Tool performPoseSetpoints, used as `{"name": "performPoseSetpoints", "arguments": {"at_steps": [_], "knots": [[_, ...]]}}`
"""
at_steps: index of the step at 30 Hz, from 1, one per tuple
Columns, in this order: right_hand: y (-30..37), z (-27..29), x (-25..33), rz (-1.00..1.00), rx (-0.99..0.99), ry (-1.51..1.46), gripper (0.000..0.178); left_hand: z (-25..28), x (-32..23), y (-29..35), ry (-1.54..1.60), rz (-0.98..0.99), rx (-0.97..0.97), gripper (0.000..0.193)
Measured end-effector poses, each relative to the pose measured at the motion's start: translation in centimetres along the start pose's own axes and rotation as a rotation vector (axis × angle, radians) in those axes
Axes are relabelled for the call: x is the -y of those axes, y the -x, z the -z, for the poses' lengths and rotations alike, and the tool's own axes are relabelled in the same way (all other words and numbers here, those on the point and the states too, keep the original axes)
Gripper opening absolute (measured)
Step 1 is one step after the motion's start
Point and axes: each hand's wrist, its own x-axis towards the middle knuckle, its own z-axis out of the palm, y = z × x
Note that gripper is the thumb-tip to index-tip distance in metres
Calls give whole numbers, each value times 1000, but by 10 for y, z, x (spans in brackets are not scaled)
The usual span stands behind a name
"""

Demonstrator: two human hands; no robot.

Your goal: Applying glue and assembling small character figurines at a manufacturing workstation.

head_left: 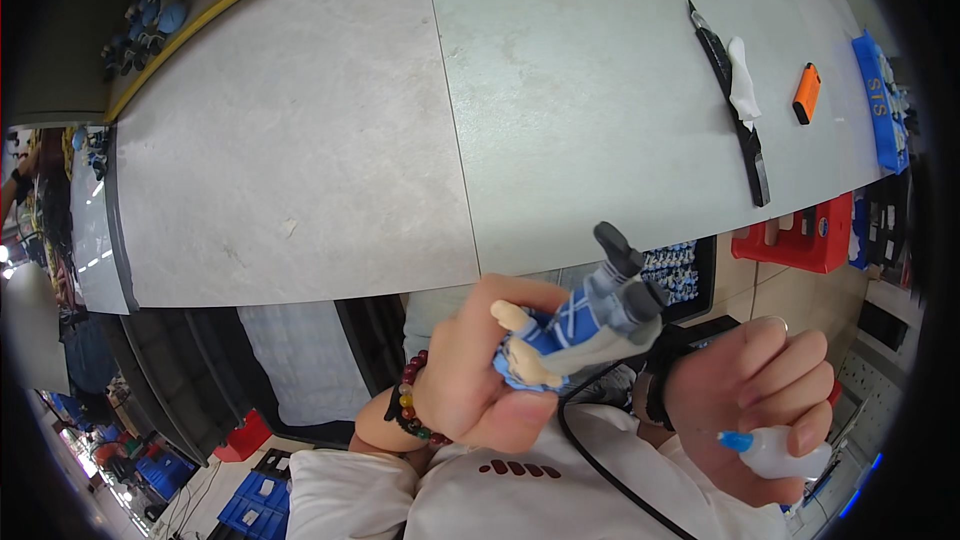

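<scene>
My left hand [470, 370], with a bead bracelet at the wrist, is closed around a small figurine [585, 325] in blue and pale grey clothes. The figurine is tilted, its dark shoes pointing up and away from me and its light-blue head end down by my thumb. Over to the right, my right hand [750, 380] is curled around a small white squeeze bottle [785, 452] with a blue tip. The tip points left, toward the figurine, with a gap between them. Both hands are in front of my body, nearer than the table edge.
On the table [300, 140] lie a black knife [715, 45], a crumpled white scrap [740, 80] and an orange case-like object [807, 93]. A blue tray [880, 105] stands at the right edge. Below are a red crate [815, 240] and a tray of small blue parts [675, 273].
</scene>
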Motion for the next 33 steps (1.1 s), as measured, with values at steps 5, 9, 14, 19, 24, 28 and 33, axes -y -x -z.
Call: {"name": "performPoseSetpoints", "arguments": {"at_steps": [5,9,14,19,24,28,33], "knots": [[0,2,-1,-48,-42,-99,33,1,4,-1,56,-90,-7,61],[1,1,-3,-76,-22,-112,31,10,7,-3,93,-160,106,49],[-3,13,-1,-150,112,-140,31,20,8,-12,146,-190,302,43],[-2,10,-3,-189,99,-111,32,14,6,-9,174,-227,230,41],[-4,9,-3,-221,125,-105,32,20,10,-5,-77,-325,153,41],[-2,8,-6,-230,129,-88,33,32,6,-10,-246,-416,287,45],[-4,7,-6,-232,138,-83,33,24,-3,-11,-125,-377,262,31]]}}
